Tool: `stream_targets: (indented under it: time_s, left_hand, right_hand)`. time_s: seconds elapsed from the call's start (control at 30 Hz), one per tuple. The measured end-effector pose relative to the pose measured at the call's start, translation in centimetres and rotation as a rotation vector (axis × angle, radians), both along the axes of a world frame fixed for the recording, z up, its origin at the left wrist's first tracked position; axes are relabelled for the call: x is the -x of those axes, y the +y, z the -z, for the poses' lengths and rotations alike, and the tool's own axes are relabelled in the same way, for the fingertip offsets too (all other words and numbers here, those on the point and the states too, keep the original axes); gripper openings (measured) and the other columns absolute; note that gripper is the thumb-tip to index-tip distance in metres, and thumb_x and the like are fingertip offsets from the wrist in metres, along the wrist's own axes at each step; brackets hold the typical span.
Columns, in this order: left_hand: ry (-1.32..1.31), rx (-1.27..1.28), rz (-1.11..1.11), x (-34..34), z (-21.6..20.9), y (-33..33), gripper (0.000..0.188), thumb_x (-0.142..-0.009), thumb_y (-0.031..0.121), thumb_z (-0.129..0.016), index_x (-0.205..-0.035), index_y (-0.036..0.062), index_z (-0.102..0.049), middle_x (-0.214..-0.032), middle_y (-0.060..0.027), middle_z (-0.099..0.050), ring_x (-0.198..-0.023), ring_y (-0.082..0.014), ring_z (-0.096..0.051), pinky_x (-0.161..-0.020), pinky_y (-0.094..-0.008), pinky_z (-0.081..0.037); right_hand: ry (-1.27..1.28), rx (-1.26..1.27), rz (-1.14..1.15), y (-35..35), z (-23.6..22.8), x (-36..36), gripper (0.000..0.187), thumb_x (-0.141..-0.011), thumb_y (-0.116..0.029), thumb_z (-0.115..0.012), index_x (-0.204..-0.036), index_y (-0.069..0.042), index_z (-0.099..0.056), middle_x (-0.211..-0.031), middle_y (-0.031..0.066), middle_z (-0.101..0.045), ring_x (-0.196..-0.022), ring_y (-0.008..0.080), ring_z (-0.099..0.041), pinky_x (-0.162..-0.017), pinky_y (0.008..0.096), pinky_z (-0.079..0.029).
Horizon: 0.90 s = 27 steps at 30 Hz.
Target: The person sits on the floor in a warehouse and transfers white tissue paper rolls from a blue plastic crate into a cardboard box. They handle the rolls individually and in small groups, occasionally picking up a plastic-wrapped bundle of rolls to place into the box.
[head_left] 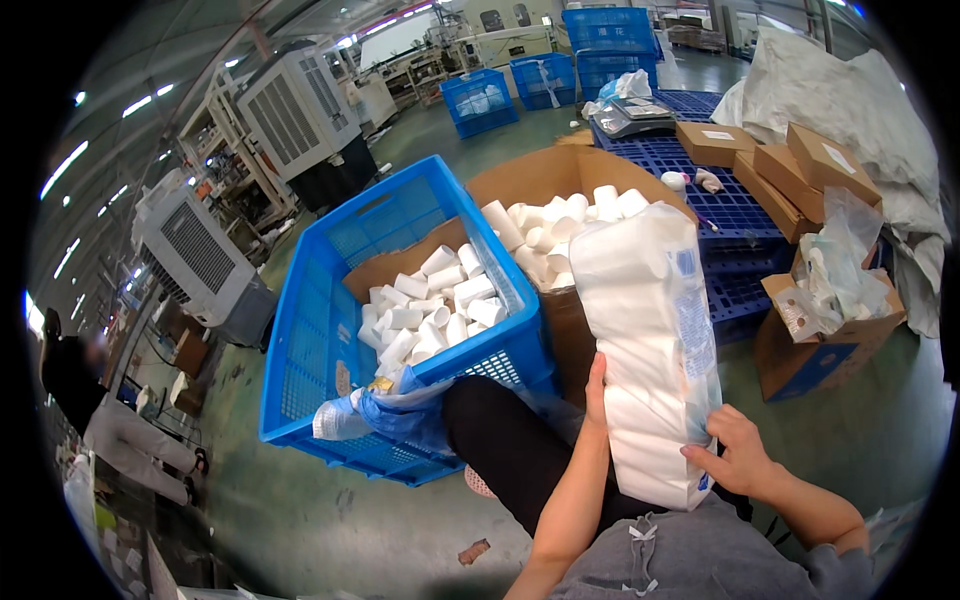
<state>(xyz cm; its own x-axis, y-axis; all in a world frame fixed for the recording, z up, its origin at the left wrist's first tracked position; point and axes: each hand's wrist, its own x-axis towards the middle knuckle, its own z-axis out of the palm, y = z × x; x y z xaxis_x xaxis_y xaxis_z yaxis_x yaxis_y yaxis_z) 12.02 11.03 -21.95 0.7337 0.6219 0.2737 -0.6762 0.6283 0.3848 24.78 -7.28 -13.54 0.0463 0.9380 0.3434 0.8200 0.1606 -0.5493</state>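
A long white pack in clear plastic film, with blue print on one side, stands nearly upright on my lap. My left hand lies along its left side, fingers mostly hidden behind it. Lower down, my right hand grips the right edge, thumb on the film. In front of me a big blue crate holds many short white cylinders. More white cylinders fill a large cardboard box behind the pack. Blue and clear plastic film hangs over the crate's near rim.
Blue plastic pallets at the right bear flat cardboard boxes and a grey scale. An open carton with plastic bags stands nearer. Grey air coolers and a person are at the left.
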Motion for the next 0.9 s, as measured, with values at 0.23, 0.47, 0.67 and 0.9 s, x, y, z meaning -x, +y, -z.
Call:
stream_targets:
  time_s: [0.23, 0.47, 0.67, 0.9]
  left_hand:
    - [0.896, -0.557, -0.746, 0.8, -0.8, -0.6, 0.057, -0.091, 0.029, -0.055, -0.134, -0.0037, -0.037, -0.127, -0.0187, -0.047, -0.112, -0.03, -0.051, -0.098, -0.0372, -0.038]
    - [0.884, -1.406, -0.989, 0.6, -11.2, -9.5, 0.089, -0.074, 0.03, -0.069, -0.141, -0.0046, -0.023, -0.145, -0.034, -0.009, -0.132, -0.0471, -0.02, -0.108, -0.0461, -0.017]
    - [1.046, -1.249, -0.935, 0.2, -12.5, -7.1, 0.083, -0.073, 0.019, -0.063, -0.142, -0.0044, -0.022, -0.143, -0.0382, -0.008, -0.128, -0.0516, -0.024, -0.104, -0.0473, -0.026]
    - [1.321, -1.441, -1.272, -0.4, -11.0, -5.6, 0.066, -0.07, 0.009, -0.057, -0.13, -0.0109, -0.038, -0.128, -0.0454, -0.032, -0.115, -0.0524, -0.042, -0.093, -0.0456, -0.04]
  right_hand:
    - [0.157, 0.112, -0.074, -0.7, -0.5, -0.9, 0.04, -0.073, -0.026, -0.073, -0.058, -0.003, -0.044, -0.058, 0.0124, -0.046, -0.053, 0.028, -0.047, -0.048, 0.037, -0.036]
    - [-0.011, -0.265, -0.177, -0.4, -1.6, 0.1, 0.013, -0.068, -0.012, -0.068, -0.065, -0.005, -0.057, -0.055, 0.0079, -0.052, -0.046, 0.0285, -0.051, -0.046, 0.0378, -0.038]
    - [-0.152, -0.221, -0.257, 2.0, -3.7, 0.7, 0.012, -0.066, -0.011, -0.07, -0.067, -0.006, -0.059, -0.058, 0.0076, -0.055, -0.049, 0.0282, -0.053, -0.047, 0.0373, -0.038]
    - [-0.221, -0.115, -0.357, 2.3, -4.3, 0.9, 0.016, -0.071, -0.01, -0.065, -0.067, -0.003, -0.051, -0.064, 0.013, -0.051, -0.059, 0.0338, -0.05, -0.056, 0.0412, -0.036]
